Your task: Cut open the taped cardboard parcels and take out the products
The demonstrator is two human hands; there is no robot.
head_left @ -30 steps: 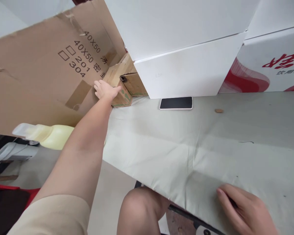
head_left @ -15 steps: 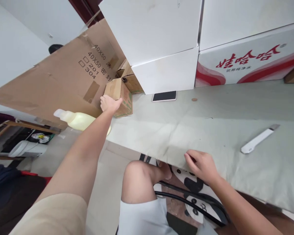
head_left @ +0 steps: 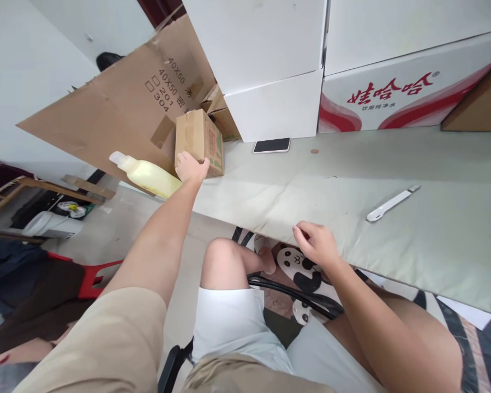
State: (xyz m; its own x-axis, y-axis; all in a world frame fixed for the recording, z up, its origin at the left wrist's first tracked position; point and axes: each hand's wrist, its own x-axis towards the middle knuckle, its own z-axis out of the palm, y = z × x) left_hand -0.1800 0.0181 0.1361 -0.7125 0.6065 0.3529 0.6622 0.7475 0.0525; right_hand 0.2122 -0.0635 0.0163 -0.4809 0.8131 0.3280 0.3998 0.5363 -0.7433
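Reaching hand: the left hand (head_left: pixel 190 168) is at the near end of the small brown cardboard box (head_left: pixel 191 134), fingers partly spread and bent around it, thumb at the right-hand corner, the rest toward the left.
Small box: at the far left of the cloth-covered surface (head_left: pixel 245 196), in front of another brown box (head_left: pixel 226 123), beside the large printed cardboard sheet (head_left: pixel 118 103). Tape runs along its upper face; green print marks the right side.
Handling: probably stiff enough to take a squeeze, though thin walls could dent; the weight cannot be told. Opposite sides look the best hold, with the right hand supporting the far end if it proves heavy.
Right hand: the right hand (head_left: pixel 317 243) is at the near edge, fingers loosely curled in, with nothing visible in them; the inside of the curl is hidden.
Pale yellow bottle: the plastic bottle (head_left: pixel 151 176) lies tilted left of the box, near the left forearm; likely smooth and slippery.
Farther right: a dark-screened phone (head_left: pixel 272 145) lies before white cartons (head_left: pixel 276 106); a white utility knife (head_left: pixel 393 203) lies nearer.
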